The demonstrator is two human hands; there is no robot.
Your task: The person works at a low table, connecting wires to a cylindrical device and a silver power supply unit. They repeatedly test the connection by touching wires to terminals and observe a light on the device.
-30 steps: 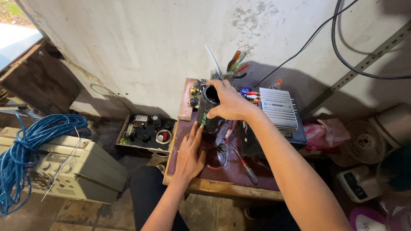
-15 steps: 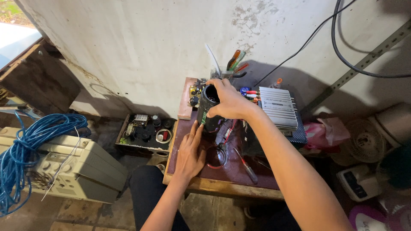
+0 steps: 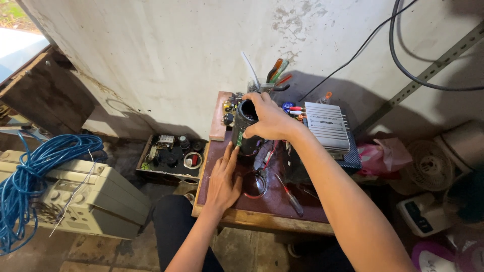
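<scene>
A black cylindrical speaker is grasped at its top rim by the right hand. The left hand is laid flat and unclenched on the counter, fingertips touching the speaker's base.

Black cylinder, open top, upright on small red-brown table, wires beside.

small low wooden table with a dark red top, standing against the wall. on it: black cylindrical speaker body, red wire loop, red-handled screwdriver, ribbed silver amplifier box, clear tool-filled cup.
</scene>
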